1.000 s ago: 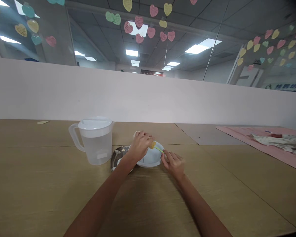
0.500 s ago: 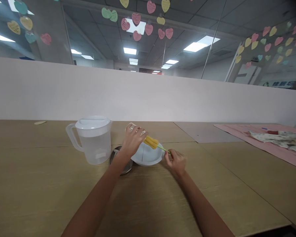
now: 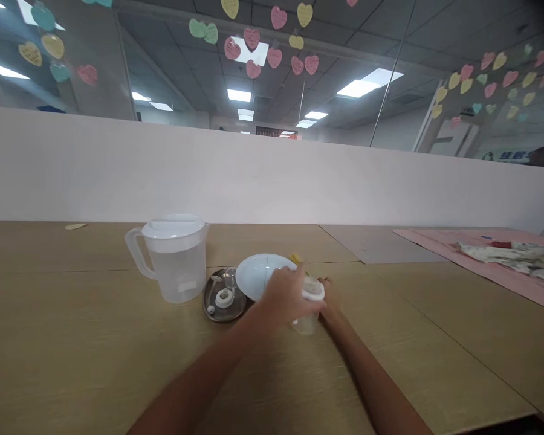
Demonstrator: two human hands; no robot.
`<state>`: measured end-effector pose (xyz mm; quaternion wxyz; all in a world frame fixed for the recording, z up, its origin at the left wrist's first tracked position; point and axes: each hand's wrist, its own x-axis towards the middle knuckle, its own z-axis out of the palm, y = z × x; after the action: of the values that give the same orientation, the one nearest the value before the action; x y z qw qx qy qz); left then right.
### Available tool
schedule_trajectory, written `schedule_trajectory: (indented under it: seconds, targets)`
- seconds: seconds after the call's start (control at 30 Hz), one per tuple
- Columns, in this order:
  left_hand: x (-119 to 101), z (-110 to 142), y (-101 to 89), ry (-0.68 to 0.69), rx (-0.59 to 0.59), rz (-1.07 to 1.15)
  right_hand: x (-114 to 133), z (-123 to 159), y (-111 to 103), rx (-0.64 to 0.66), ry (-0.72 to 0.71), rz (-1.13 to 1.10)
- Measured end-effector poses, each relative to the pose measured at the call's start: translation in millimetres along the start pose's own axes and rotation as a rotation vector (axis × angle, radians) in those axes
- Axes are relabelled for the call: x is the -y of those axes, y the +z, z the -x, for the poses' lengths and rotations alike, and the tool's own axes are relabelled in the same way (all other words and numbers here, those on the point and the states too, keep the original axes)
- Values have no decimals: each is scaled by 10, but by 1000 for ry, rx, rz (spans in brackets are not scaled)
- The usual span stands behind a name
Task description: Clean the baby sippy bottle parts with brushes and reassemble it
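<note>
My left hand (image 3: 286,297) is wrapped round a clear bottle (image 3: 305,326) with a white rim; motion blurs both. Close beside it, my right hand (image 3: 332,297) is closed on the thin green handle of a bottle brush, mostly hidden behind my left hand. The brush's yellow sponge head (image 3: 295,258) pokes out above, outside the bottle and near the right edge of a white bowl (image 3: 252,272). Left of the bowl, a round metal tray (image 3: 232,313) carries a white ring (image 3: 224,298), a clear dome-shaped piece (image 3: 231,278) and a straw-like part (image 3: 214,289).
A lidded translucent pitcher (image 3: 181,266) holding water stands left of the tray. Far right, a pink cloth (image 3: 417,235) has crumpled fabric (image 3: 503,255) on it. A low white wall (image 3: 272,181) closes off the table's back edge.
My left hand has brought the bottle right and nearer me, off the brush head and away from over the bowl. The sponge head has swung up and right. The tray's parts are uncovered.
</note>
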<state>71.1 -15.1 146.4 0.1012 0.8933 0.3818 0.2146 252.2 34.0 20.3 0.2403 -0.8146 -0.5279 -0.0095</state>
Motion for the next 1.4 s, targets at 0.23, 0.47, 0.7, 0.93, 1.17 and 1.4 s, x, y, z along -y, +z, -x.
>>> schedule_trajectory:
  seconds: [0.23, 0.47, 0.7, 0.93, 1.17, 1.4]
  targets:
    - [-18, 34, 295, 116, 152, -116, 43, 14, -9, 117, -32, 3]
    - [320, 119, 116, 77, -31, 40, 26, 23, -72, 90, -27, -50]
    - [1453, 459, 96, -236, -367, -302, 212, -225, -337, 45, -130, -193]
    - [1860, 707, 352, -354, -245, -406, 816, -498, -178, 695, -414, -439]
    - [1766, 695, 382, -385, -168, -459, 960, -426, 144, 944, -404, -422]
    - [1692, 733, 381, -391, -140, -474, 975, -395, 203, 886, -421, -415]
